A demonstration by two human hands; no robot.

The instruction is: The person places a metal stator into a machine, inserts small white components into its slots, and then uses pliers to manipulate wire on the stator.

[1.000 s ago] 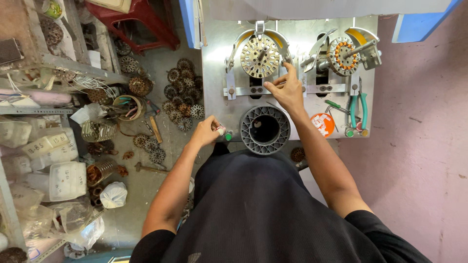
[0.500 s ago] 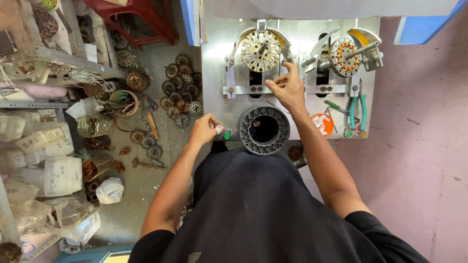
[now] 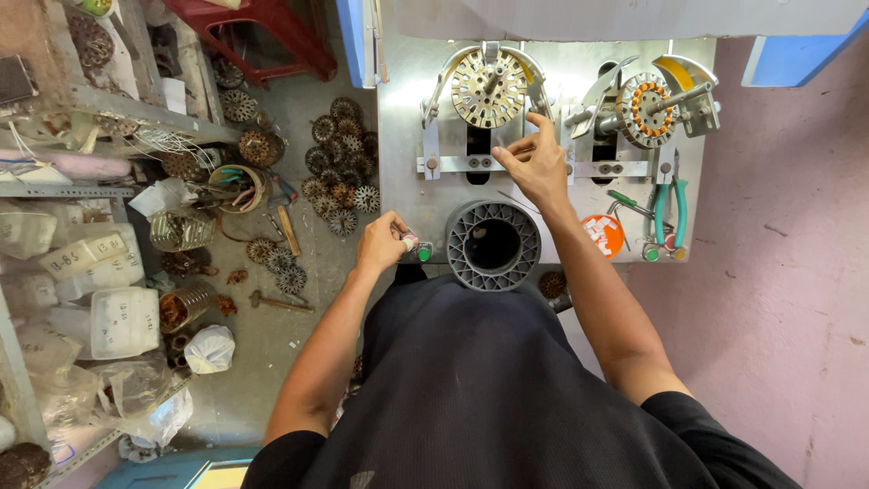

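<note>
**Winding Station: Hand Positions at the Grey Stator Core**

Landmark: the grey stator core [image 3: 492, 244], a ribbed ring with a dark bore, sits on the metal surface [image 3: 407, 172] at its near edge, directly in front of the person.

Left hand [image 3: 382, 243]: positioned just left of the core, at the surface edge. The fingers are curled into a narrow grip around a small pale knob [image 3: 409, 241], next to a green button [image 3: 424, 255]. Compared with the earlier frames, this hand stays at the same control with no visible shift.

Right hand [image 3: 536, 165]: positioned above the core, between the two winding heads. The thumb and forefinger are pinched close together at the right edge of the left winding disc [image 3: 489, 88]; whether a wire is held between them cannot be told. Since half a second ago the hand remains at the same spot, with the fingers slightly more closed.

Other items relative to the core:
- Right winding head carrying a copper-wound stator [image 3: 644, 109]: up and to the right.
- Orange round label [image 3: 605, 234]: just right.
- Green-handled pliers [image 3: 670, 213]: farther right, lying on the surface.
- Loose wound stators [image 3: 339, 163]: well to the left, scattered on the floor.
</note>
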